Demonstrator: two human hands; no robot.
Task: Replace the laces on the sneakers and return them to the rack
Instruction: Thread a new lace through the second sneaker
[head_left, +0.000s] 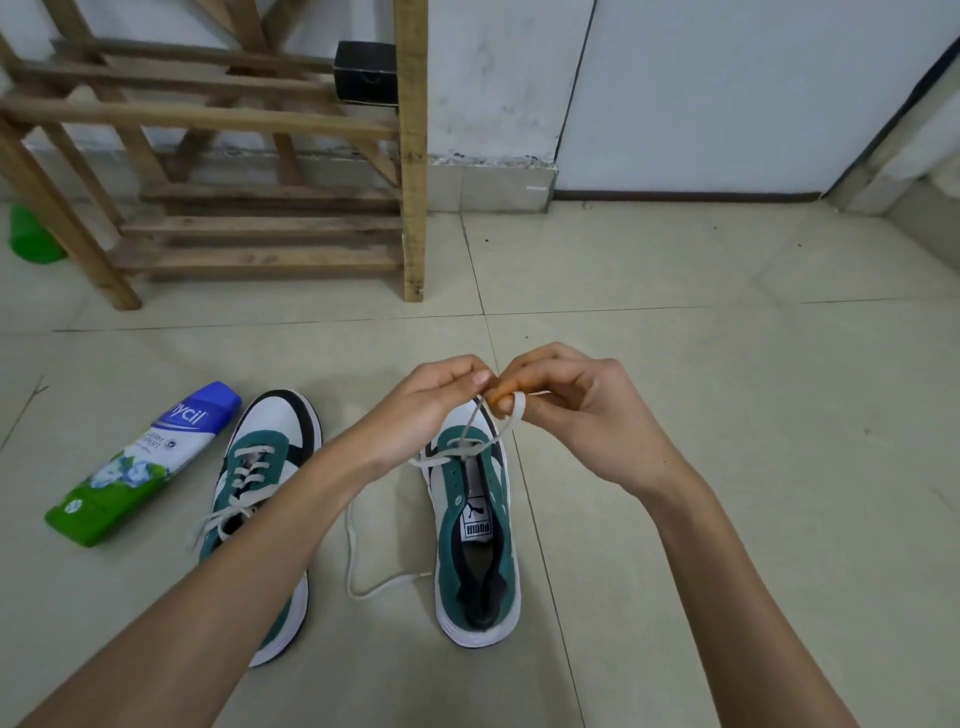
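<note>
Just out from the wooden rack (260, 124), in line with its right post, a sneaker (448, 545) stands on the tiled floor (727, 364) with its toe towards the rack. It is green suede with white panels, a dark collar and a thick white sole. A flat, off-white lace (517, 408) runs through its lowest eyelets only, and one long end trails in a loop on the tiles beside it. Its mate (270, 421) sits parallel, closer to the rack's left side, already laced and partly hidden under a forearm.

Both arms reach forward and meet over the toe of the half-laced sneaker. The left hand (431, 395) has its fingers curled, thumb and fingertips pinching the lace. The right hand (576, 410) pinches it too, with the lace looped over one bent finger.

A glossy blue, white and green plastic bottle (140, 467) lies on its side beyond the laced sneaker. The rack is rough wooden slats, with a black box (366, 73) on an upper shelf.
</note>
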